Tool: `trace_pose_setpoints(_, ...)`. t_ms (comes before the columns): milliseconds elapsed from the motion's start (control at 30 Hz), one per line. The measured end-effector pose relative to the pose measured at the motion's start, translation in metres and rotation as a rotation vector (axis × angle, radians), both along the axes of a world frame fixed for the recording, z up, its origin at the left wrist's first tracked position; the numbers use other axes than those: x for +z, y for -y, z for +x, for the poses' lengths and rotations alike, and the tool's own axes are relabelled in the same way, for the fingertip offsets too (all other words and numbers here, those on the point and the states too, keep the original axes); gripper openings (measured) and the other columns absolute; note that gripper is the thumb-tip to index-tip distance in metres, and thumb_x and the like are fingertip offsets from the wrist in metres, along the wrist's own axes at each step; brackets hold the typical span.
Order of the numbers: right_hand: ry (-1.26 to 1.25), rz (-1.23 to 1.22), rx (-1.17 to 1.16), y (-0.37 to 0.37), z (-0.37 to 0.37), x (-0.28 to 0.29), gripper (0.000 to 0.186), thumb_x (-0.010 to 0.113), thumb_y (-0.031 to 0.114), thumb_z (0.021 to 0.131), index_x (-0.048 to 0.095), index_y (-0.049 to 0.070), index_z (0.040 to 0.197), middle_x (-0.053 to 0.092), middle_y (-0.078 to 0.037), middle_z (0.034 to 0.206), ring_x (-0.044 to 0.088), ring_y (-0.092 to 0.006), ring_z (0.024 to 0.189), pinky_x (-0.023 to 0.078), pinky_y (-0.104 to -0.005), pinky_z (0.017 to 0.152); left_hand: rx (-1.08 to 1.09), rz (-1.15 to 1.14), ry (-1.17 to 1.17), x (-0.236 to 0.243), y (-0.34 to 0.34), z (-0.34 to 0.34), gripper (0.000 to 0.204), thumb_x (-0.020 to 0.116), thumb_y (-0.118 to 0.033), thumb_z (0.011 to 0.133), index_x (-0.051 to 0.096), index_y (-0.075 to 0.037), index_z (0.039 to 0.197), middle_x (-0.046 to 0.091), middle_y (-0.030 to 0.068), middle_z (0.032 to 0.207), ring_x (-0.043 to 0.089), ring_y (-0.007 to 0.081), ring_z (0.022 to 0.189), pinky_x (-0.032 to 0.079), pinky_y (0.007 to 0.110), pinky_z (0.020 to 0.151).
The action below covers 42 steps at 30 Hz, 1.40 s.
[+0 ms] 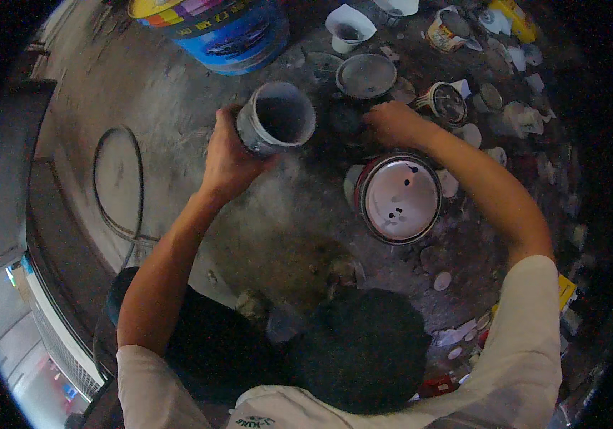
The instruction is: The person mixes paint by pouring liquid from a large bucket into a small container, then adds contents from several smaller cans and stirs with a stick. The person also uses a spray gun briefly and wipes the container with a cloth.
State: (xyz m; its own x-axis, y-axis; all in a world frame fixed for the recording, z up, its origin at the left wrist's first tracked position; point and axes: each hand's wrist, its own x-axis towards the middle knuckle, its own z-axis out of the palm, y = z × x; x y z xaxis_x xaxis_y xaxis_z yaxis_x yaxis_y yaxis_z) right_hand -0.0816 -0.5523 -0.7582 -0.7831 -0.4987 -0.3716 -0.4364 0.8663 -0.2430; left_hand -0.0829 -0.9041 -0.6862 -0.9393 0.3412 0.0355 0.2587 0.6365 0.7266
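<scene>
My left hand (231, 161) is wrapped round a grey plastic cup (249, 134), lifted and tilted so that its dark inside shows. To the right my right hand (396, 123) reaches down with its fingers curled together. What those fingers hold, if anything, is hidden in shadow. A round paint can (401, 201) with a pale, dented lid, pierced by several dark holes, stands just below my right wrist. Beyond the right hand lies a grey round lid or shallow dish (366, 76). A used, stained tub (446, 104) sits right beside that hand.
A large blue bucket (231, 39) with a colourful band stands at the far left. White paper-lined cups (349, 30), another stained tub (449, 30) and scattered scraps crowd the far right floor. A black cable (95, 168) loops across the concrete on the left.
</scene>
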Motion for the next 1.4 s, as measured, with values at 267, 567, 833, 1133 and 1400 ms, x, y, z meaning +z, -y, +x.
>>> trace_pose_setpoints(267,-0.014,0.018,-0.101,-0.015,0.016,-0.006,0.027,0.067,0.011,0.078,0.068,0.004,0.105,0.071,-0.022,0.095,0.069,-0.0428,0.092,0.056,-0.0537,0.079,-0.036,-0.001,0.023,-0.005,-0.004,0.004,0.088,0.09,-0.015,0.063,0.041,-0.003,0.135,0.061,0.0239,0.124,0.061,0.0416,0.117,0.05,0.046,0.097)
trace_pose_setpoints(567,-0.254,-0.389,-0.268,-0.012,0.021,0.044,0.025,0.063,0.01,0.087,0.067,0.003,0.111,0.07,-0.023,0.093,0.069,-0.0435,0.091,0.056,-0.0517,0.076,-0.116,-0.174,0.074,-0.018,-0.028,0.008,0.087,0.087,-0.013,0.062,0.04,-0.002,0.134,0.056,0.0263,0.126,0.058,0.0458,0.117,0.05,0.049,0.095)
trace_pose_setpoints(833,-0.331,-1.438,-0.838,0.038,-0.009,0.039,0.03,0.05,0.031,0.108,0.057,0.002,0.106,0.066,-0.007,0.078,0.064,-0.0152,0.07,0.052,-0.0329,0.066,-0.22,-0.496,-0.084,-0.027,-0.068,0.006,0.078,0.083,-0.008,0.065,0.041,0.001,0.13,0.054,0.0253,0.122,0.061,0.0467,0.107,0.054,0.054,0.088)
trace_pose_setpoints(1133,-0.246,-0.665,-0.62,-0.008,0.008,0.021,0.036,0.072,0.036,0.093,0.069,0.001,0.089,0.069,-0.015,0.077,0.067,-0.02,0.07,0.051,-0.0391,0.067,-0.39,-0.86,-0.216,-0.018,-0.102,0.003,0.072,0.077,-0.006,0.073,0.042,0.0,0.135,0.054,0.0246,0.124,0.063,0.0469,0.106,0.061,0.048,0.079)
trace_pose_setpoints(1400,-0.207,-0.798,-0.628,-0.006,0.026,0.023,0.03,0.075,0.029,0.089,0.07,0.001,0.079,0.067,-0.01,0.065,0.062,-0.0148,0.058,0.048,-0.0333,0.056,-0.42,-1.044,-0.336,-0.013,-0.124,0.0,0.065,0.074,-0.007,0.08,0.043,-0.001,0.137,0.053,0.0227,0.13,0.063,0.0434,0.111,0.062,0.044,0.08)
